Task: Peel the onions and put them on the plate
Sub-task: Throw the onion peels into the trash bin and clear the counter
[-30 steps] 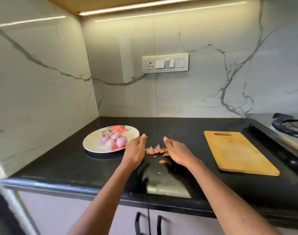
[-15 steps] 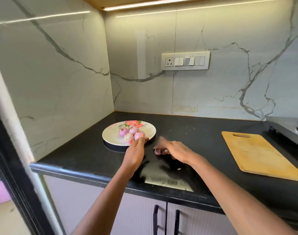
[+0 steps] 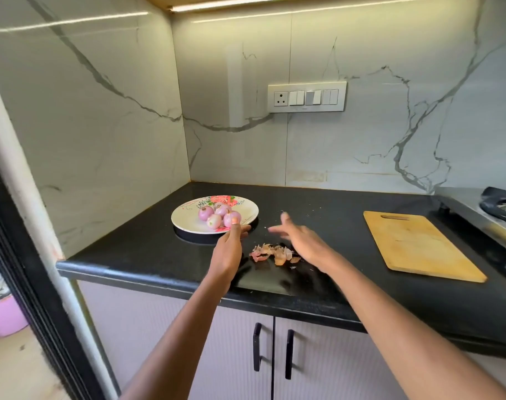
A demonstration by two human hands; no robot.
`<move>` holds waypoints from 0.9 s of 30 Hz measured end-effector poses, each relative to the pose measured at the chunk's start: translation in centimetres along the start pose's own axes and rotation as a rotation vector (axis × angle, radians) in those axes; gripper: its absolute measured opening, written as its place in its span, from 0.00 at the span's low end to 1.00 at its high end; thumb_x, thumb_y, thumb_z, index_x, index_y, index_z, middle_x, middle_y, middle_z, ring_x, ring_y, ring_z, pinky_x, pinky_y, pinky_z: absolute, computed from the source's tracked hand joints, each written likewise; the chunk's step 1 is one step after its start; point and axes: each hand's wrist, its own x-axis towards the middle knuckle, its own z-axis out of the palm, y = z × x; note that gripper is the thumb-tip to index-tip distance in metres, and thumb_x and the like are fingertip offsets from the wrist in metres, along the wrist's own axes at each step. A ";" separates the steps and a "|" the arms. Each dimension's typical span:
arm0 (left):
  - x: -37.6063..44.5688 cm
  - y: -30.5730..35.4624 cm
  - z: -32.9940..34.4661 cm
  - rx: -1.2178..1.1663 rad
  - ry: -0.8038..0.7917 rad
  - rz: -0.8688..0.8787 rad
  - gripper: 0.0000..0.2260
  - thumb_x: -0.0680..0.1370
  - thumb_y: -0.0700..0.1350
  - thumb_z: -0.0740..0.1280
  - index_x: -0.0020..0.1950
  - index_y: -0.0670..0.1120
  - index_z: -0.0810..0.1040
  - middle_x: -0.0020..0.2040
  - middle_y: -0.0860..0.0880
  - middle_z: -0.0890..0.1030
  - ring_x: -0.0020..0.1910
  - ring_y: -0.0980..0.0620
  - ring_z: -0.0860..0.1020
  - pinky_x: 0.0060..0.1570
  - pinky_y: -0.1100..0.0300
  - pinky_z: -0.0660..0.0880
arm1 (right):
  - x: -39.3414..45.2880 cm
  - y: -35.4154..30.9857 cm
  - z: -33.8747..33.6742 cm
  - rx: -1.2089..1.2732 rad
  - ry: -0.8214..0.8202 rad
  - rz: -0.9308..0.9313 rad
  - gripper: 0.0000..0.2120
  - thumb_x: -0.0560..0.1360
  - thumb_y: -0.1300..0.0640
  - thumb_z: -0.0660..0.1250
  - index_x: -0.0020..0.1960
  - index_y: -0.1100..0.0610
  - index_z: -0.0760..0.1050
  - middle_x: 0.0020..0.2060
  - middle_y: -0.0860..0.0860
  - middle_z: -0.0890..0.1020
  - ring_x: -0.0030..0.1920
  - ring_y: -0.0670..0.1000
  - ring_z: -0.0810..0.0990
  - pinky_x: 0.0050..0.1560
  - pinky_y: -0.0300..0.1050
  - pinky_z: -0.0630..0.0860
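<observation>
A white floral plate (image 3: pixel 185 219) stands at the back left of the black counter and holds several peeled pink onions (image 3: pixel 214 220). My left hand (image 3: pixel 228 249) reaches to the plate's front rim, its thumb tip over the rim beside the nearest onion, holding nothing. My right hand (image 3: pixel 299 239) hovers just right of the plate with its fingers spread and blurred, empty. A small heap of onion skins (image 3: pixel 274 254) lies on the counter between my two forearms, under the right hand's left edge.
A wooden cutting board (image 3: pixel 419 246) lies to the right on the counter (image 3: pixel 148 246). A gas stove (image 3: pixel 494 206) is at the far right edge. Marble walls close off the back and left. Cabinet doors with black handles (image 3: pixel 257 350) are below.
My right hand has lifted off the onion skins and opened above the counter, leaving the heap uncovered. My left hand has moved up to the plate's front rim. The view has shifted left.
</observation>
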 end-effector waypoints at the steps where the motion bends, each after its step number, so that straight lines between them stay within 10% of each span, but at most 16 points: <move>1: -0.1 -0.1 0.0 -0.004 -0.005 -0.003 0.27 0.85 0.63 0.49 0.70 0.49 0.78 0.67 0.49 0.80 0.68 0.49 0.75 0.74 0.49 0.66 | -0.2 0.4 -1.1 -0.008 0.076 0.016 0.38 0.77 0.26 0.36 0.67 0.40 0.77 0.72 0.47 0.75 0.73 0.51 0.72 0.77 0.57 0.59; 7: 0.9 -0.2 1.2 -0.010 -0.061 0.012 0.26 0.85 0.61 0.49 0.68 0.48 0.79 0.68 0.48 0.79 0.70 0.50 0.74 0.74 0.51 0.66 | -0.6 2.3 -3.6 -0.181 0.143 0.152 0.38 0.80 0.29 0.38 0.76 0.48 0.69 0.76 0.54 0.69 0.77 0.57 0.65 0.75 0.56 0.59; 12: 4.6 1.1 3.4 0.124 -0.172 0.069 0.27 0.84 0.64 0.48 0.62 0.52 0.81 0.66 0.48 0.81 0.67 0.51 0.76 0.75 0.49 0.66 | 2.2 1.6 -2.5 0.070 0.037 0.055 0.34 0.79 0.28 0.42 0.64 0.44 0.80 0.63 0.44 0.82 0.66 0.45 0.78 0.76 0.54 0.65; 23: 13.4 -1.3 4.9 0.228 -0.296 0.037 0.26 0.80 0.68 0.46 0.61 0.60 0.79 0.67 0.53 0.79 0.69 0.53 0.74 0.72 0.54 0.67 | 13.4 6.7 -9.3 -0.201 0.177 0.259 0.34 0.84 0.37 0.42 0.76 0.59 0.69 0.74 0.58 0.71 0.75 0.59 0.67 0.73 0.54 0.62; 27: 14.4 -1.5 4.5 0.117 -0.281 0.009 0.27 0.82 0.66 0.48 0.65 0.54 0.79 0.68 0.50 0.79 0.69 0.53 0.74 0.73 0.56 0.65 | 15.3 5.9 -7.2 -0.211 0.078 0.176 0.32 0.83 0.34 0.43 0.75 0.48 0.71 0.78 0.54 0.67 0.78 0.57 0.64 0.76 0.55 0.59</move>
